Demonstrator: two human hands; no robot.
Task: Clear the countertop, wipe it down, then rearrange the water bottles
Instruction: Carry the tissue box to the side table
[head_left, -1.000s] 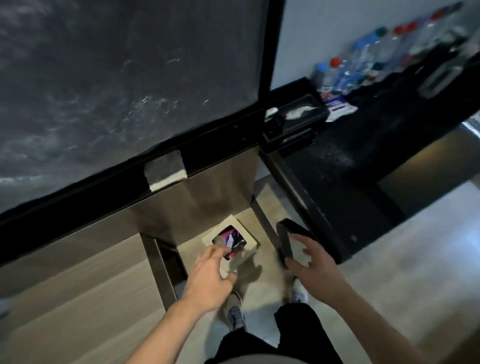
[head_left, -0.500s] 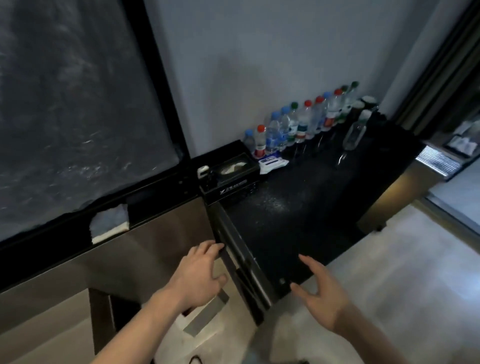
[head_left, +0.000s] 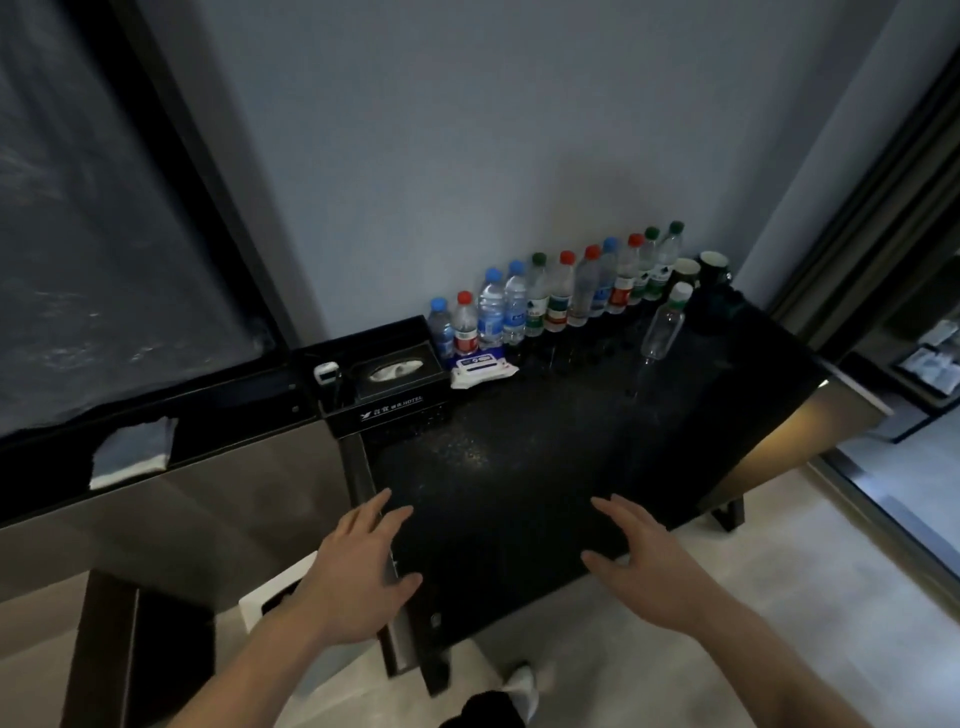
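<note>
On the black countertop (head_left: 519, 467), head view:
Countertop: a dark speckled slab is seen running away from the viewer toward the grey wall, its long axis in that direction.
Bottle row (head_left: 558, 291): about 11 capped water bottles, by a rough count since the far ones blur together, are lined upright along the wall, caps up, the row slanting up to the right.
Loose bottle (head_left: 662, 327): 1 clear, apparently empty bottle with a pale cap is set apart in front of the row's right end; it appears tilted, neck up and away.
Other items: a wipes packet (head_left: 480, 369) lies just beside a black tissue box (head_left: 387, 382) at the left rear; 2 cups (head_left: 701, 267) stand at the right rear; a folded cloth (head_left: 132, 452) rests on the dark ledge to the left.
Left hand (head_left: 353, 571): held over the near left edge, fingers spread and relaxed, nothing held.
Right hand (head_left: 639, 561): held over the near right edge, fingers loosely extended, nothing held.
Handling: filled bottles are judged moderately heavy, smooth and slightly yielding; a grasp round the labelled mid-body is advised. The empty one is judged very light and easily toppled, so it is best taken near the shoulder.
</note>
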